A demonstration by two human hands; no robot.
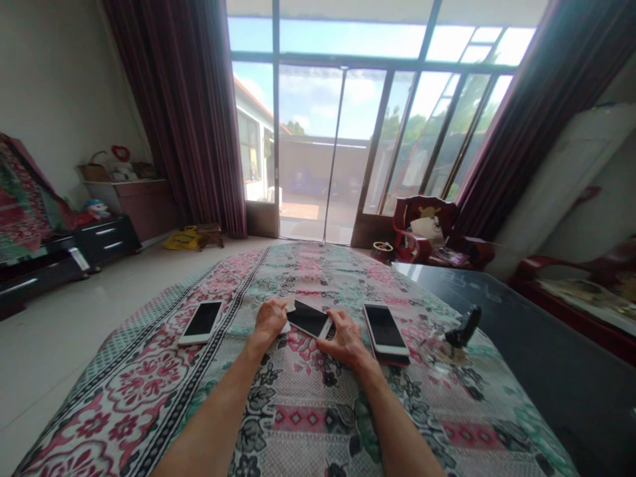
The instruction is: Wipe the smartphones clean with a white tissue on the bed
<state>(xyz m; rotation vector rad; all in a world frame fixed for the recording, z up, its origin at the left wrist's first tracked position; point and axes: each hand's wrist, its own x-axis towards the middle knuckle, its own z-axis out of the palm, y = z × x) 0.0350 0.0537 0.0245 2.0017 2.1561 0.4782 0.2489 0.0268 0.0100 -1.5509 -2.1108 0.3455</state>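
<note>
A white-framed smartphone with a dark screen is held at a slant above the patterned cloth. My right hand grips its right end between thumb and fingers. Closed around a small white wipe or tissue, my left hand is at the phone's left end; the fingertips are partly hidden. To the left lies another white smartphone, screen up and dark. On the right, a third white smartphone rests on a flat thing with a dark, reddish edge.
The flowered tablecloth covers the table. Near its right side stands a black object with clear plastic around it. A dark glossy table adjoins on the right. Beyond are a red wooden chair and glass doors.
</note>
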